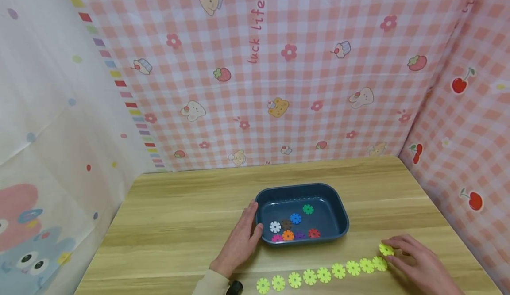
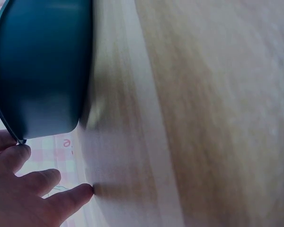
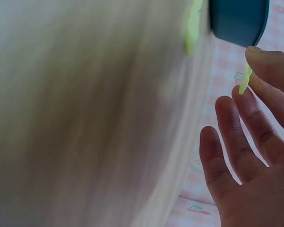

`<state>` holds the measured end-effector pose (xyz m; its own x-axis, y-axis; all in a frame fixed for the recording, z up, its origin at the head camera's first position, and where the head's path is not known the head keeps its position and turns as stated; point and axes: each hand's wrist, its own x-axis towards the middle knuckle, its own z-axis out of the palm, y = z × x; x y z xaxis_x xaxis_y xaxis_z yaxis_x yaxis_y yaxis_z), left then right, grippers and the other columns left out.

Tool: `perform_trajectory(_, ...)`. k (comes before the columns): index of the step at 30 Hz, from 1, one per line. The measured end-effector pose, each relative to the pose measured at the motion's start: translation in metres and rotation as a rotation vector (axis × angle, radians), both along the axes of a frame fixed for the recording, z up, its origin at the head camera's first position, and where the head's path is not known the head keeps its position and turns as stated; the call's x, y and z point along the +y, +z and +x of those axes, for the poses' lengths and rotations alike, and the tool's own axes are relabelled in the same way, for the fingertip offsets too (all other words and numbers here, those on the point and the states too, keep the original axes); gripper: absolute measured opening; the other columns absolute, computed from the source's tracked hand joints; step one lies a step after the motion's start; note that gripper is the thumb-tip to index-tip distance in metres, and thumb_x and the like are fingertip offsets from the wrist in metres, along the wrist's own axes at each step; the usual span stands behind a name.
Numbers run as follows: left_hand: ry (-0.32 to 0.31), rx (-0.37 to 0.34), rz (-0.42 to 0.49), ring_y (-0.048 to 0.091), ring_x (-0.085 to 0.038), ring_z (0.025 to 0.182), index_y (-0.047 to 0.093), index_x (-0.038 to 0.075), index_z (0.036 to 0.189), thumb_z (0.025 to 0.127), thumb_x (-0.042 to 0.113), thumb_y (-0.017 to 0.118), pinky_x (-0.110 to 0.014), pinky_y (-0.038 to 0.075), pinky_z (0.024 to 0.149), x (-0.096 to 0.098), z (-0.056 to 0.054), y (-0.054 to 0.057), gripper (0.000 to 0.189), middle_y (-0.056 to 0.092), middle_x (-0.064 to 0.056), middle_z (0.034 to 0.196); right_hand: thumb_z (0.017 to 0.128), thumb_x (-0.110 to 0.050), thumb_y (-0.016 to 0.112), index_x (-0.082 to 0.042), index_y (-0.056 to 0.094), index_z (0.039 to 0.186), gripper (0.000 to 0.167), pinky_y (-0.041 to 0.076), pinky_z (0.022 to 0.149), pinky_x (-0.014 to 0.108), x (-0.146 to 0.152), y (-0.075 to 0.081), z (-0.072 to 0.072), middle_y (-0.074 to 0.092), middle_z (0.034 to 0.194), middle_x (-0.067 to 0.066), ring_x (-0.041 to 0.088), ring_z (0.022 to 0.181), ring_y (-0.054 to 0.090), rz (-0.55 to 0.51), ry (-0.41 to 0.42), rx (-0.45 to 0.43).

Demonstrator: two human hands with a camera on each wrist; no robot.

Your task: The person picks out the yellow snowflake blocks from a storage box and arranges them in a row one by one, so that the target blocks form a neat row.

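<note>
My right hand point(image 1: 416, 262) pinches a yellow notched snowflake disc point(image 1: 385, 249) between thumb and fingers, just above the right end of a row; in the right wrist view the disc point(image 3: 245, 80) shows edge-on. That row of several yellow snowflake discs point(image 1: 323, 274) lies along the table's near side, with the rightmost ones close together. My left hand point(image 1: 238, 242) rests against the left end of a dark blue tray point(image 1: 341, 208), its fingers loosely spread; in the left wrist view they touch the tray's rim point(image 2: 20, 141). The left thumb's contact is hard to make out.
Inside the tray lie single discs of several colours, among them a white disc point(image 1: 275, 227), a green disc point(image 1: 308, 209) and a red disc point(image 1: 314, 233). The wooden table point(image 1: 187, 215) meets patterned cloth walls point(image 1: 255, 82) at the back and sides.
</note>
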<state>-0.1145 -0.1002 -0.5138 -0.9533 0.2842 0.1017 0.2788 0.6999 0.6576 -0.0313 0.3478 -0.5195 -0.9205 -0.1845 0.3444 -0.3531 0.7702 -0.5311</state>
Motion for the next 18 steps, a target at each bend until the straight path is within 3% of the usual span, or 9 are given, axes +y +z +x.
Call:
perform_trajectory(3,0.000,0.001,-0.001,0.024,-0.036,0.155,0.029,0.005,0.163,0.109,0.026,0.050,-0.054,0.026,0.124,0.000,0.000,-0.001,0.061,0.023,-0.010,0.171,0.082,-0.007,0.086,-0.013,0.077,0.110,0.030,0.053,0.066,0.018,0.009,-0.004,0.004,0.066,0.105,-0.011,-0.006,0.085,0.057,0.024,-0.026,-0.081)
perform_trajectory(7,-0.001,0.007,0.003,0.025,-0.037,0.155,0.029,0.004,0.163,0.109,0.025,0.050,-0.053,0.027,0.124,0.000,0.000,-0.002,0.061,0.024,-0.010,0.171,0.085,-0.014,0.085,-0.011,0.076,0.113,0.030,0.054,0.067,0.020,0.019,-0.005,0.006,0.068,0.106,-0.004,-0.008,0.087,0.056,0.052,-0.044,-0.202)
perform_trajectory(12,-0.002,0.008,0.008,0.024,-0.037,0.155,0.030,0.004,0.163,0.109,0.025,0.050,-0.053,0.026,0.124,0.000,-0.001,-0.003,0.061,0.024,-0.011,0.170,0.090,-0.021,0.081,-0.007,0.072,0.122,0.036,0.055,0.073,0.020,0.031,-0.004,0.002,0.068,0.114,0.003,-0.008,0.092,0.056,0.113,0.019,-0.335)
perform_trajectory(18,-0.003,0.002,0.017,0.024,-0.037,0.155,0.030,0.004,0.163,0.109,0.025,0.050,-0.054,0.026,0.124,-0.001,-0.002,-0.003,0.061,0.024,-0.012,0.170,0.089,-0.023,0.082,-0.007,0.071,0.121,0.038,0.055,0.076,0.020,0.037,-0.005,-0.005,0.068,0.113,0.005,-0.006,0.096,0.056,0.165,0.121,-0.352)
